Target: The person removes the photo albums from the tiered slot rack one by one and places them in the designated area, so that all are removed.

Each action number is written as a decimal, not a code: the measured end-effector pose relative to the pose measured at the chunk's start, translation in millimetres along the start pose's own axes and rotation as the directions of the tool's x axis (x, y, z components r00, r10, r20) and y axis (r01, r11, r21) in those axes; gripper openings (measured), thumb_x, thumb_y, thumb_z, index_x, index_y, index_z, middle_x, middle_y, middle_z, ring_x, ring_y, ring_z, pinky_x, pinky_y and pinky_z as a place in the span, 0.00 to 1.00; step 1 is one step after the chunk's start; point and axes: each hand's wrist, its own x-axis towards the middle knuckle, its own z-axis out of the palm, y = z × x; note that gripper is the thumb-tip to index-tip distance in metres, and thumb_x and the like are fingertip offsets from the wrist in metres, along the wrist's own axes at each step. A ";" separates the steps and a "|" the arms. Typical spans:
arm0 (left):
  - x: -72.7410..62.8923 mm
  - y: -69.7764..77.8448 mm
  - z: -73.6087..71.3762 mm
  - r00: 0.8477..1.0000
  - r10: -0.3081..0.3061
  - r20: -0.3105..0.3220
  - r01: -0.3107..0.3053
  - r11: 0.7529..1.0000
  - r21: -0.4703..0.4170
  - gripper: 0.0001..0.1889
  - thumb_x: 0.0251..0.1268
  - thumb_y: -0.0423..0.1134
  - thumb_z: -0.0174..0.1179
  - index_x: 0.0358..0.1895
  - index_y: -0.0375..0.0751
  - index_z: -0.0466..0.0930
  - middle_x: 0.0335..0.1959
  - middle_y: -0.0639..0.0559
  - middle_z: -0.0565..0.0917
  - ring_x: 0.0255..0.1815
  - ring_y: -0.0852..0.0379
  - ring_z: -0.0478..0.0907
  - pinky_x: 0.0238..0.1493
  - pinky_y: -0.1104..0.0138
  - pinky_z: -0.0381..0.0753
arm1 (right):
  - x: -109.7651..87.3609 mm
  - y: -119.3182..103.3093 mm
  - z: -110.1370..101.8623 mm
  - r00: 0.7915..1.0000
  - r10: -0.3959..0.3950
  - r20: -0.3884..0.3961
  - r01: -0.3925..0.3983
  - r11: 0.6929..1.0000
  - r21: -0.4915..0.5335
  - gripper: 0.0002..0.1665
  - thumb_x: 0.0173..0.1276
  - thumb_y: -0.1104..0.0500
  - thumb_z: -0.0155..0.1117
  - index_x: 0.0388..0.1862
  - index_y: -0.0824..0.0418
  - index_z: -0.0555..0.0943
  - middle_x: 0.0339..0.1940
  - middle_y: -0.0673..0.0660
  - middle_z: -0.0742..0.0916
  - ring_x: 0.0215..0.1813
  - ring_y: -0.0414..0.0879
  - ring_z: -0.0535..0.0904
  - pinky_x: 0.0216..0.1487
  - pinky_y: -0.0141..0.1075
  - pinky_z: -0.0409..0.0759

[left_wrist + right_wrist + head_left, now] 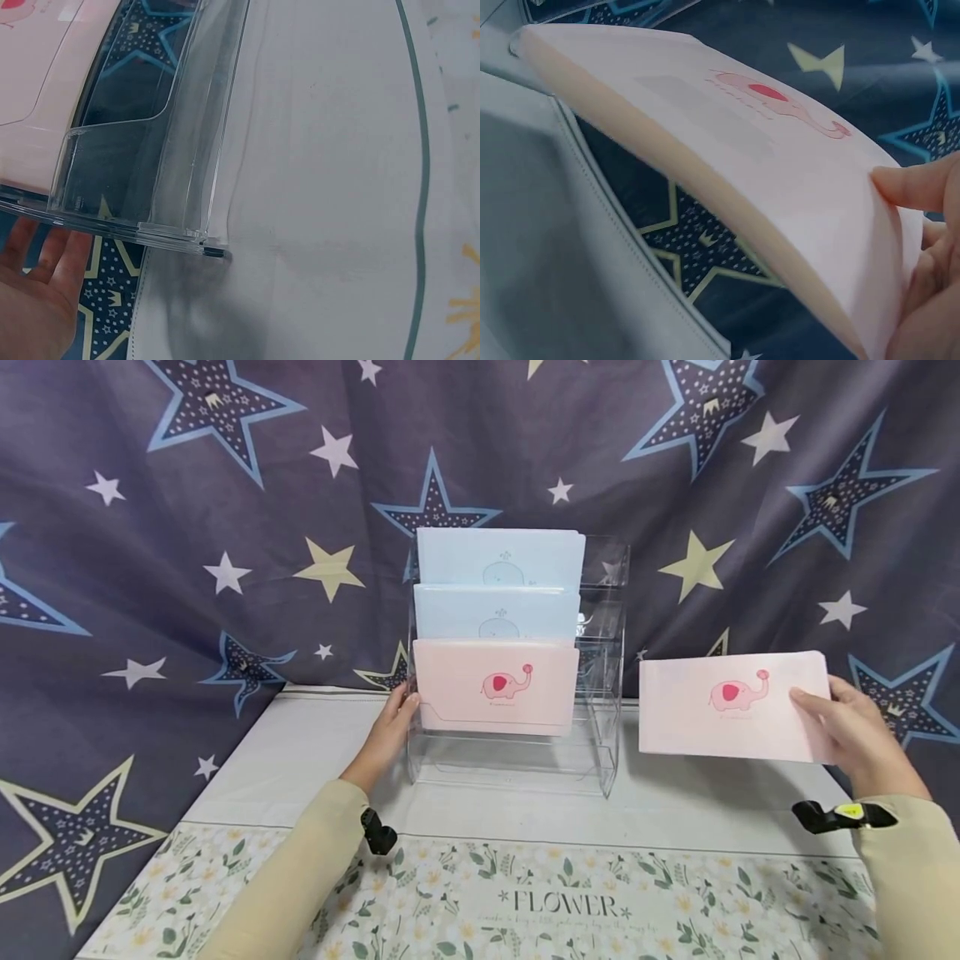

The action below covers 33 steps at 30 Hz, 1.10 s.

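My right hand [870, 731] grips a flat, oblong pink booklet [675, 710] with an elephant print by its right end, thumb on the front and fingers behind. The booklet is held up right of a clear tiered rack [517, 768], and bends slightly in the right wrist view. Against the rack's left side rests my left hand [386, 731], its fingers [69, 259] reaching to the side panel. In the rack's tiers stand a similar pink booklet [457, 685] in front and light blue whale-print ones [457, 612] in two tiers behind it.
The rack stands on a white table cover [322, 777] with a flowered front band [420, 893] lettered FLOWER. A dark star-patterned curtain [270, 518] hangs behind the table. Transparent lower tiers of the rack show below the front pink booklet.
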 end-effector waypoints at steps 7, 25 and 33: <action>1.3 -2.1 -0.5 1.000 -0.003 -0.007 0.003 1.000 -0.001 0.40 0.76 0.69 0.36 0.82 0.53 0.45 0.80 0.43 0.52 0.78 0.42 0.54 0.71 0.48 0.65 | 19.8 7.5 1.4 0.989 0.109 0.102 -0.103 0.993 -0.058 0.55 0.73 0.52 0.66 0.84 0.55 0.39 0.30 0.40 0.85 0.31 0.38 0.82 0.29 0.37 0.84; -2.0 3.7 -2.1 1.000 -0.002 0.006 0.002 1.000 -0.027 0.37 0.79 0.64 0.37 0.82 0.49 0.45 0.80 0.40 0.52 0.78 0.41 0.54 0.71 0.48 0.65 | 54.0 15.1 1.6 0.937 0.253 0.240 -0.217 0.962 -0.168 0.54 0.80 0.51 0.55 0.79 0.63 0.25 0.32 0.44 0.84 0.33 0.40 0.83 0.37 0.36 0.86; 0.4 -2.2 -2.0 1.000 0.011 -0.009 -0.011 1.000 -0.014 0.39 0.77 0.67 0.37 0.82 0.51 0.45 0.80 0.41 0.53 0.78 0.41 0.55 0.71 0.49 0.66 | 56.5 18.9 -5.0 0.929 0.296 0.223 -0.274 0.954 -0.123 0.29 0.78 0.52 0.56 0.68 0.71 0.68 0.29 0.46 0.86 0.31 0.38 0.84 0.34 0.31 0.85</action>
